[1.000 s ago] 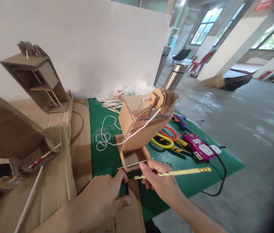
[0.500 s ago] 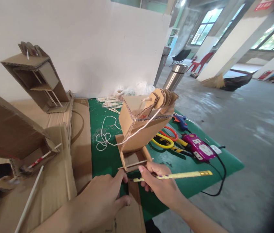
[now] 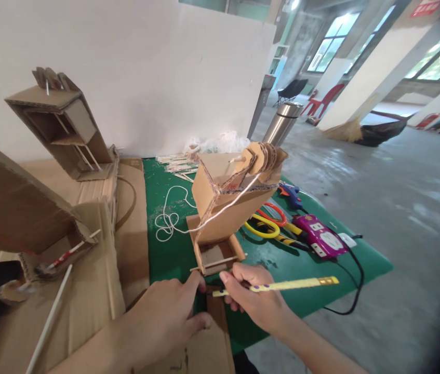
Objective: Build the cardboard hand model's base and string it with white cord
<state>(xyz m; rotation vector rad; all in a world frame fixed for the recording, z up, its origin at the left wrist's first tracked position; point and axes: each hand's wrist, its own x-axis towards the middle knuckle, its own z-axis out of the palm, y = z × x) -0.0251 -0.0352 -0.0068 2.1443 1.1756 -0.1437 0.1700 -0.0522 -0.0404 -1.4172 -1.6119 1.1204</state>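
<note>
Above a concrete floor (image 3: 399,218), a green tabletop (image 3: 293,259) bears a cardboard model (image 3: 239,218) just beyond my hands. Should my left hand (image 3: 169,306) press too lightly, the cardboard sheet (image 3: 208,353) beneath it might skid, sending a line astray. My right hand (image 3: 258,304) closes around a yellow pencil (image 3: 293,284); my left thumb and forefinger spread apart, pinching nothing visible.

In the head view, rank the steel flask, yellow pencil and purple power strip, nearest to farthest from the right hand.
1. Yellow pencil: held in the right hand.
2. Purple power strip: to its right.
3. Steel flask: behind the middle cardboard model.
</note>
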